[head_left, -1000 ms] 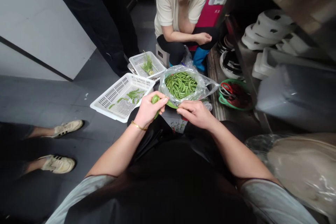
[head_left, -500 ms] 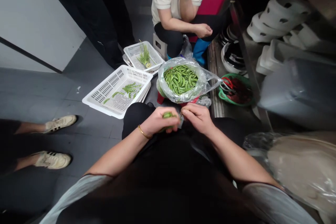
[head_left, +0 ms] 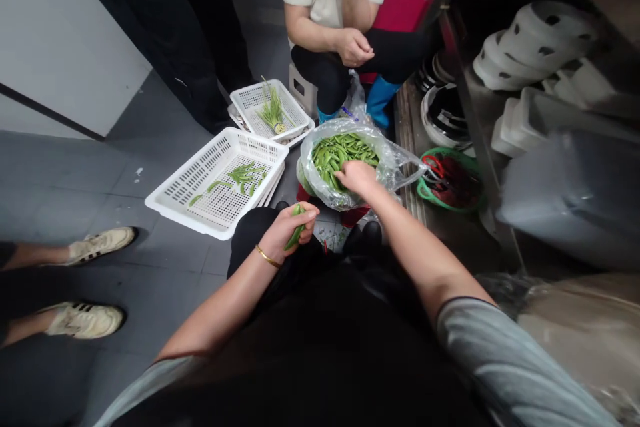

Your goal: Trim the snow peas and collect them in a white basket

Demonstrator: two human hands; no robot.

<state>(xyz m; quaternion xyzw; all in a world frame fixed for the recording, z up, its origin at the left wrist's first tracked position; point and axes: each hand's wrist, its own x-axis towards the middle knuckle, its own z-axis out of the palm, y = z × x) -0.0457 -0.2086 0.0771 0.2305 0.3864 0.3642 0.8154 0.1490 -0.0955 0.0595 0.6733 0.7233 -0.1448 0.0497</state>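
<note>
My left hand [head_left: 289, 230] is closed round green pea pods [head_left: 296, 227] above my lap. My right hand [head_left: 357, 179] reaches into a clear plastic bag [head_left: 320, 188] full of green pods [head_left: 345, 147]; its fingertips are among the pods, and what they pinch, if anything, is hidden. Left of the bag, a white perforated basket [head_left: 187, 180] holds several loose pods [head_left: 246, 175]. Behind it, a smaller white basket [head_left: 245, 103] contains a bundle of thin green stalks [head_left: 273, 110].
A person in blue boots [head_left: 380, 100] sits opposite, hands together [head_left: 354, 48]. Another person's shoes [head_left: 85, 319] are at the left. A green basket [head_left: 443, 200] with red-handled scissors [head_left: 434, 165] lies right of the bag, beside a shelf with white containers [head_left: 543, 40].
My right hand has moved forward from beside my left hand into the bag of pods. My left hand has shifted slightly left, still holding pods. The seated person's hands have come together.
</note>
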